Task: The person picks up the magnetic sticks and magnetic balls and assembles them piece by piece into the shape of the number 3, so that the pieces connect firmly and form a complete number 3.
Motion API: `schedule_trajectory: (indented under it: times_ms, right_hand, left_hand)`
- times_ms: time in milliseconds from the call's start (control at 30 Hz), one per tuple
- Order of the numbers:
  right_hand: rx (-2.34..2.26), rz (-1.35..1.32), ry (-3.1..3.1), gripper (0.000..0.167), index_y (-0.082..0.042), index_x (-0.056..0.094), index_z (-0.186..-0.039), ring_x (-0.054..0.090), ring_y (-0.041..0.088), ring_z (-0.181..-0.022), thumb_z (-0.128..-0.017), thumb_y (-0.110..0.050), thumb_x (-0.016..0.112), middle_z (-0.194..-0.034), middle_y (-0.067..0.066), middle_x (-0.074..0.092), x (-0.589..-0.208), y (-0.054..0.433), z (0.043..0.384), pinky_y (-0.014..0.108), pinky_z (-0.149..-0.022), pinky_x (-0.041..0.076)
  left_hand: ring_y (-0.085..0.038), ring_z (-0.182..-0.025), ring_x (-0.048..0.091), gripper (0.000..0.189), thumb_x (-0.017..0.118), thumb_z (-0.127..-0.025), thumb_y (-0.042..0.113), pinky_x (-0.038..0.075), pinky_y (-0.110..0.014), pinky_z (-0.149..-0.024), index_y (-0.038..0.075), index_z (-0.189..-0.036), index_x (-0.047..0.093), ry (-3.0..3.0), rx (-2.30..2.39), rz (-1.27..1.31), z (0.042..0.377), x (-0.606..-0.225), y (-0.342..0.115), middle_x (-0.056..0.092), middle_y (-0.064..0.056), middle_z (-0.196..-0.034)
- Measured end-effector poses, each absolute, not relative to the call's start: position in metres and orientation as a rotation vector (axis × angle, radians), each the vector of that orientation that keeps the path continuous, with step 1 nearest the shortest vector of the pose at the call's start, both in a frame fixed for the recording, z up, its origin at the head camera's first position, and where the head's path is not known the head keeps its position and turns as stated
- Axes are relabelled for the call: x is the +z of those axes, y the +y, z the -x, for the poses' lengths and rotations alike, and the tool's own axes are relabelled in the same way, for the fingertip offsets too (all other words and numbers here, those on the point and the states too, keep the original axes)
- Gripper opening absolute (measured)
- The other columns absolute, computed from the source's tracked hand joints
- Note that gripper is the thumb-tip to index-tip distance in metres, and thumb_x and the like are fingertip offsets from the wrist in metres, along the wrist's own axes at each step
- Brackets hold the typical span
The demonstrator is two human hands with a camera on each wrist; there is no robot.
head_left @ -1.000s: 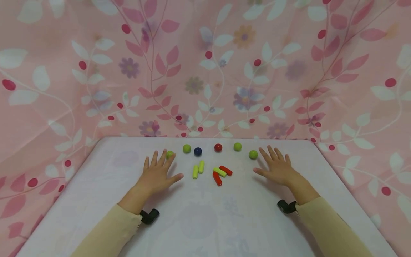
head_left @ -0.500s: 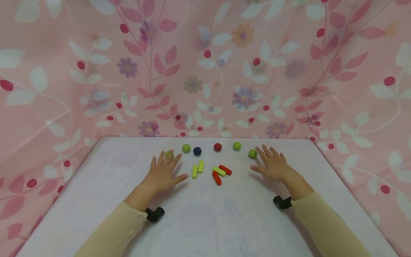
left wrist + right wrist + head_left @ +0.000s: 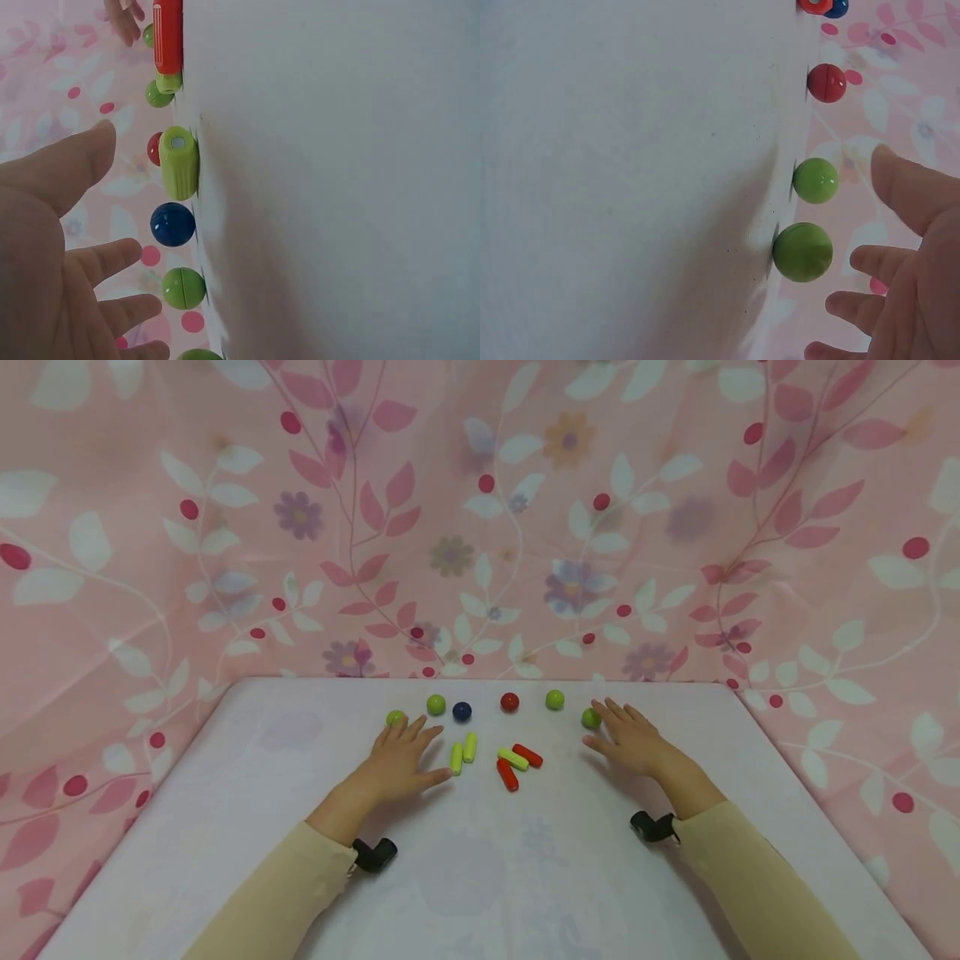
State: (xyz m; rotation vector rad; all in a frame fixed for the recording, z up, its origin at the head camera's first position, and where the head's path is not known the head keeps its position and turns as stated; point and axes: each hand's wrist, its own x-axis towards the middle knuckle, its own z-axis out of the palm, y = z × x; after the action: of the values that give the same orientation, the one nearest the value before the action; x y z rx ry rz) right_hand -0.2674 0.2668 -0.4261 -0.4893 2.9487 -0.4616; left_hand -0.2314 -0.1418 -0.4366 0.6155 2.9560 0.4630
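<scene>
While a pink cloth (image 3: 420, 435) printed with leaves and flowers is hanging behind the far edge, a white-covered desk (image 3: 465, 885) is filling the lower middle. A beige left sleeve (image 3: 277, 893) and a beige right sleeve (image 3: 753, 877) are extending over it from the near side. The left hand (image 3: 401, 762) is hovering left of centre and the right hand (image 3: 636, 742) toward the far right corner; both are gripping nothing, fingers extended and parted. A small black angled device (image 3: 375, 855) is sitting at the left wrist, a matching black device (image 3: 652, 827) at the right.

Around the desk's middle, a short yellow-green stick (image 3: 457, 759) and a second yellow-green stick (image 3: 469, 747) are lying side by side near the left thumb; a third yellow-green stick (image 3: 513, 759) is lying between a short red stick (image 3: 507, 775) and another red stick (image 3: 528, 755).

Along the far edge, glossy balls are forming a shallow arc, left to right: a green ball (image 3: 394, 717) near the left fingertips, a second green ball (image 3: 436, 704), a dark blue ball (image 3: 462, 712), a red ball (image 3: 509, 702), a third green ball (image 3: 554, 699), and a fourth green ball (image 3: 590, 719) near the right fingertips.
</scene>
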Motion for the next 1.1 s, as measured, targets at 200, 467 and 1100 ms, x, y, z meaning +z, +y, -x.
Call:
schedule_trajectory:
  times_ms: [200, 467, 1100]
  right_hand:
    - [-0.535, 0.510, 2.905, 0.078, 0.000, 0.027, -0.156, 0.019, 0.055, -0.143, -0.100, -0.042, 0.059, -0.159, 0.032, 0.020, -0.428, 0.267, 0.274, 0.069, -0.112, 0.016]
    - [-0.612, 0.547, 2.928, 0.070, 0.006, 0.034, -0.150, 0.031, 0.052, -0.138, -0.099, -0.033, 0.062, -0.150, 0.033, 0.036, -0.430, 0.266, 0.285, 0.064, -0.112, 0.024]
    - [-0.856, 0.393, 2.860, 0.056, 0.005, 0.045, -0.144, 0.055, 0.043, -0.119, -0.099, -0.021, 0.064, -0.130, 0.028, 0.055, -0.440, 0.264, 0.308, 0.056, -0.099, 0.044]
  left_hand:
    - [-0.046, -0.148, 0.017, 0.078, 0.060, -0.094, 0.058, 0.014, -0.064, -0.115, 0.013, -0.154, 0.039, 2.897, 0.542, -0.627, 0.235, -0.436, -0.139, 0.028, -0.020, -0.160]
    - [-0.036, -0.146, 0.030, 0.070, 0.065, -0.094, 0.051, 0.023, -0.056, -0.117, 0.013, -0.149, 0.045, 2.839, 0.670, -0.631, 0.243, -0.438, -0.137, 0.039, -0.016, -0.155]
    - [-0.023, -0.129, 0.050, 0.055, 0.073, -0.092, 0.039, 0.039, -0.044, -0.110, 0.015, -0.139, 0.057, 2.770, 0.856, -0.520, 0.259, -0.450, -0.129, 0.056, -0.006, -0.137]
